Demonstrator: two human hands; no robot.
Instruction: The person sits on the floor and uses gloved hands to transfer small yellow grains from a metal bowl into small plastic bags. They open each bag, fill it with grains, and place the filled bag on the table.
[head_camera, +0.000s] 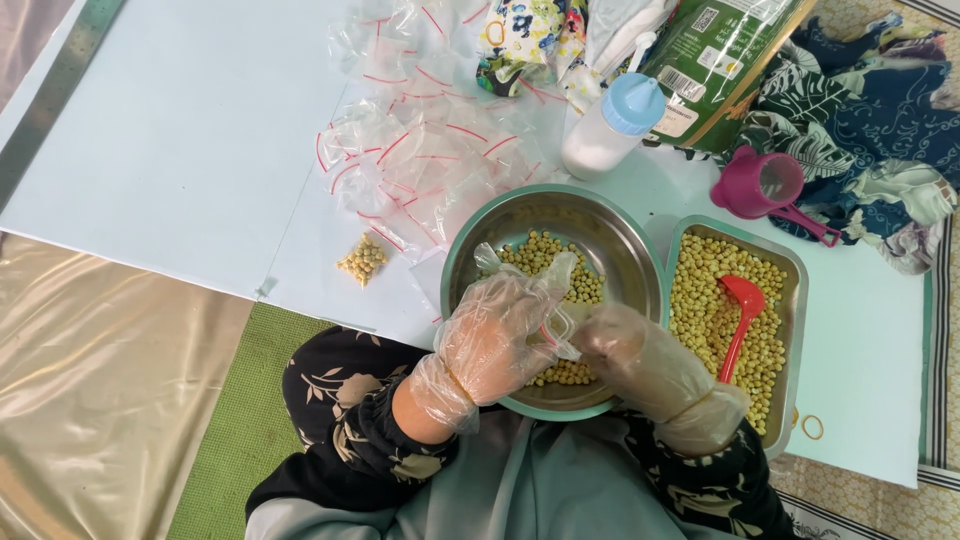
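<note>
Hovering over the round steel bowl (620, 235), both gloved hands meet above its near rim: the left hand (492, 342), in a loose clear plastic glove, curls its fingers around the mouth of a small clear zip bag (556, 325) with a red strip, and the right hand (625, 350), gloved the same way, pinches the bag's other edge, so the two grip it together right over the yellow soybeans (545, 255) lying in the bowl's bottom. How full the bag is, I cannot tell; the gloves hide it. Just right of the bowl, touching its side, sits a rectangular steel tray (790, 262) heaped with more yellow beans, and a red plastic scoop (741, 305) lies in them, handle pointing towards the person. Left of the bowl, on the pale blue sheet (180, 140), one small filled bag of beans (363, 259) lies alone, and beyond it spreads a heap of empty clear zip bags (420, 140) with red strips. Farther back stands a white bottle with a blue cap (612, 125), tilted, with a pink measuring cup (762, 186) off to its right. A rubber band (812, 427) lies near the tray's near corner.
</note>
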